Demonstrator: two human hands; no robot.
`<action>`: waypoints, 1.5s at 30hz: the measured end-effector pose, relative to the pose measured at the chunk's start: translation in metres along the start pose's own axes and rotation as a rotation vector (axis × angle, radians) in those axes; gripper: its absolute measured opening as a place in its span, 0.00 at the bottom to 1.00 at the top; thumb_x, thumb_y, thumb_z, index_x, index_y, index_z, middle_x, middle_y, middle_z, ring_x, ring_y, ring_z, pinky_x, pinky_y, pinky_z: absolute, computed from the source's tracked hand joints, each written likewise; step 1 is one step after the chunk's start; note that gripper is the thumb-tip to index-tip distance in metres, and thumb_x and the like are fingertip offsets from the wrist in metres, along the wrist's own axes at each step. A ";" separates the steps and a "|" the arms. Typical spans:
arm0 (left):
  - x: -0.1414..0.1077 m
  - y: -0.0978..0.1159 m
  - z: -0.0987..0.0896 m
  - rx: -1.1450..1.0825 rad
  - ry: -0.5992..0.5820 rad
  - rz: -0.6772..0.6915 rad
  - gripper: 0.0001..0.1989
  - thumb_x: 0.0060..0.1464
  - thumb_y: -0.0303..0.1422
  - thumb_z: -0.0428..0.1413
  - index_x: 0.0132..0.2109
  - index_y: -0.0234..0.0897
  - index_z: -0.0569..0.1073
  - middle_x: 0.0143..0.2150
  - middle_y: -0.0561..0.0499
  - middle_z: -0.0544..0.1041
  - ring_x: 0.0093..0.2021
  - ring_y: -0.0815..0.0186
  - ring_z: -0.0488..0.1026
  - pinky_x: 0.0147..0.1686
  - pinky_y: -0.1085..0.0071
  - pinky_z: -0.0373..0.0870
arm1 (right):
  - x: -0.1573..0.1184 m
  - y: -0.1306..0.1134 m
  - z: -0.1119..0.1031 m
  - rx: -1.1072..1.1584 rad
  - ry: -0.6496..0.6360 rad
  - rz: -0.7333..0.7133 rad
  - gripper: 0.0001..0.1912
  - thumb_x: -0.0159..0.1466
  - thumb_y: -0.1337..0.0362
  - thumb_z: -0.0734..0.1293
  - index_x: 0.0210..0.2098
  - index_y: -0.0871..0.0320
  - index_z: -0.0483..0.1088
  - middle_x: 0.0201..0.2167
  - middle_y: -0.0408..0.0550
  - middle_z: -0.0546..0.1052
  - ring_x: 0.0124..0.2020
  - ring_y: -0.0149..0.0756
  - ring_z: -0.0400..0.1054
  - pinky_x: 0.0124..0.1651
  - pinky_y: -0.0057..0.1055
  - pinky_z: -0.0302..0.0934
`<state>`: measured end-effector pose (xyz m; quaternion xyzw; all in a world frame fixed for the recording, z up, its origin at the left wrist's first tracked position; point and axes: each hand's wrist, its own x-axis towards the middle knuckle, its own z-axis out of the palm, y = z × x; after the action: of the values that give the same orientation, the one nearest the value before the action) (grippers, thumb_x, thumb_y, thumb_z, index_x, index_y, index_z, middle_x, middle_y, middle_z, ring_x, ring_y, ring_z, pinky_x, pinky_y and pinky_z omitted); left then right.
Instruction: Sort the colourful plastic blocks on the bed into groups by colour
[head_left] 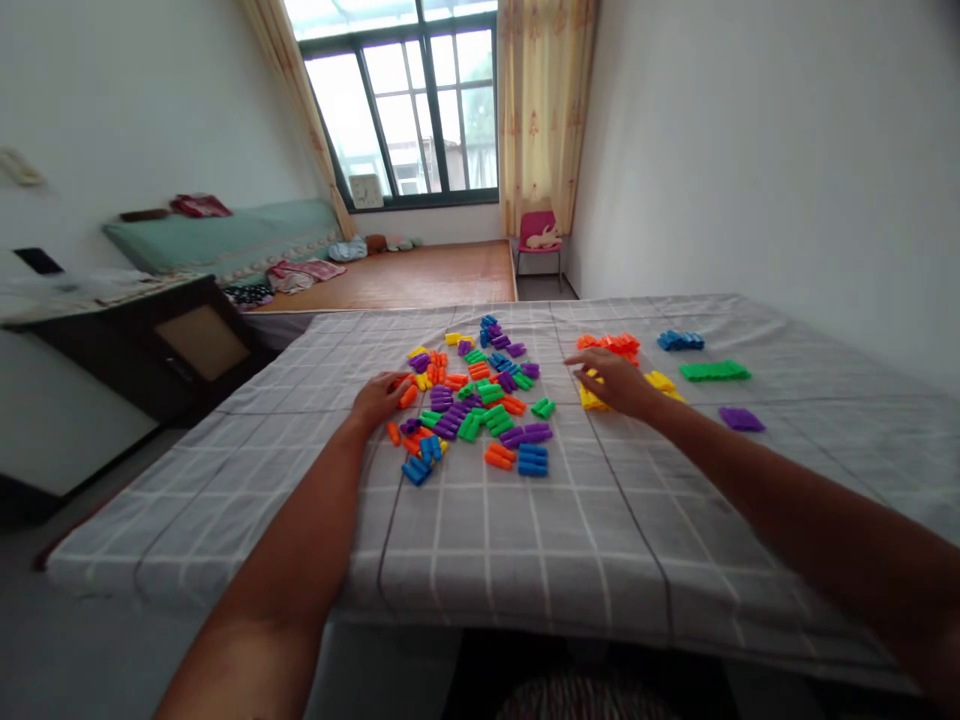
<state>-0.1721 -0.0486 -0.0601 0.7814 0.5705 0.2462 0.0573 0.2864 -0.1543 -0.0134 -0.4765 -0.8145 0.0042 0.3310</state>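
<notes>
A loose heap of short, ribbed plastic blocks (448, 420) in purple, green, orange, blue and yellow is spread over the middle of the checked cloth. At the heap's left edge, my left hand (381, 400) has its fingers bent round an orange block (407, 395). My right hand (611, 382) hovers over a yellow group of blocks (592, 397), index finger stretched to the left and thumb apart, with nothing visible in it. Just beyond that hand lies an orange group (611, 345). The right palm partly covers the yellow group.
Further right lie a blue group (681, 341), a green row (715, 371) and a purple group (742, 418). A grey checked cloth (525, 540) covers the table. Behind it are a bed platform (420, 275) and a pink chair (537, 225); a dark cabinet (172, 350) stands at left.
</notes>
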 end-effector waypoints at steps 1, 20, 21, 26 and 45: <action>-0.001 0.000 -0.001 -0.009 0.000 -0.010 0.25 0.58 0.47 0.47 0.53 0.38 0.76 0.51 0.44 0.77 0.50 0.59 0.73 0.51 0.67 0.67 | 0.010 -0.023 0.014 0.039 -0.079 -0.083 0.14 0.65 0.64 0.62 0.49 0.55 0.73 0.47 0.53 0.75 0.41 0.38 0.71 0.48 0.37 0.65; -0.010 0.010 -0.023 -0.154 -0.044 -0.101 0.33 0.48 0.56 0.51 0.50 0.37 0.78 0.49 0.46 0.79 0.46 0.57 0.75 0.45 0.69 0.71 | 0.050 -0.001 -0.004 0.074 -0.126 0.069 0.18 0.67 0.58 0.65 0.53 0.59 0.68 0.51 0.52 0.72 0.47 0.40 0.69 0.48 0.42 0.67; -0.010 0.010 -0.024 -0.153 -0.047 -0.110 0.33 0.47 0.56 0.51 0.50 0.37 0.78 0.49 0.46 0.79 0.46 0.57 0.76 0.44 0.69 0.71 | 0.042 0.017 -0.022 0.066 -0.097 0.099 0.18 0.66 0.58 0.65 0.53 0.58 0.68 0.50 0.52 0.73 0.46 0.39 0.70 0.48 0.42 0.68; -0.005 0.009 -0.025 -0.126 -0.053 -0.139 0.32 0.47 0.56 0.51 0.49 0.37 0.78 0.48 0.46 0.80 0.46 0.56 0.77 0.44 0.69 0.72 | -0.028 0.128 -0.100 -0.099 0.256 0.486 0.19 0.58 0.63 0.67 0.50 0.58 0.71 0.44 0.52 0.78 0.43 0.42 0.73 0.47 0.42 0.68; -0.003 0.008 -0.028 -0.067 -0.072 -0.194 0.30 0.47 0.55 0.52 0.50 0.40 0.77 0.47 0.48 0.81 0.46 0.54 0.77 0.45 0.65 0.73 | -0.106 0.213 -0.116 -0.437 -0.043 0.723 0.28 0.52 0.77 0.60 0.51 0.57 0.75 0.49 0.48 0.78 0.49 0.40 0.73 0.54 0.32 0.62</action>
<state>-0.1782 -0.0598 -0.0340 0.7284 0.6326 0.2302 0.1275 0.5491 -0.1566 -0.0480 -0.7903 -0.5834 -0.0427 0.1824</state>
